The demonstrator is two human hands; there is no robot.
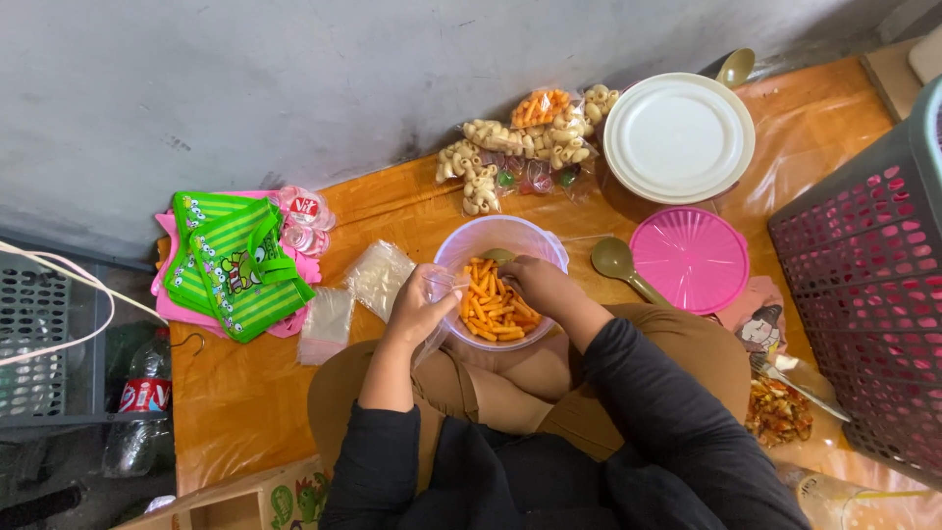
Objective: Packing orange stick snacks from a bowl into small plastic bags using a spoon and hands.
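Fingers of left hand (pixel 420 299) pinch a clear plastic bag (pixel 439 294); right hand (pixel 535 283) grips a spoon (pixel 497 256) over ridged orange sticks (pixel 496 309).

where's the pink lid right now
In the head view the pink lid lies flat on the orange mat, to the person's right of the clear bowl, just below the white plate, with an olive spoon beside it.

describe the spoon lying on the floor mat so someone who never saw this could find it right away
Start at the round pink lid lying flat on the orange mat, right of the clear bowl of orange snack sticks. The olive-green spoon lies just left of that lid, bowl end up, handle slanting toward the person's knee. Unlike the other spoon by the white plates, it lies between bowl and lid.
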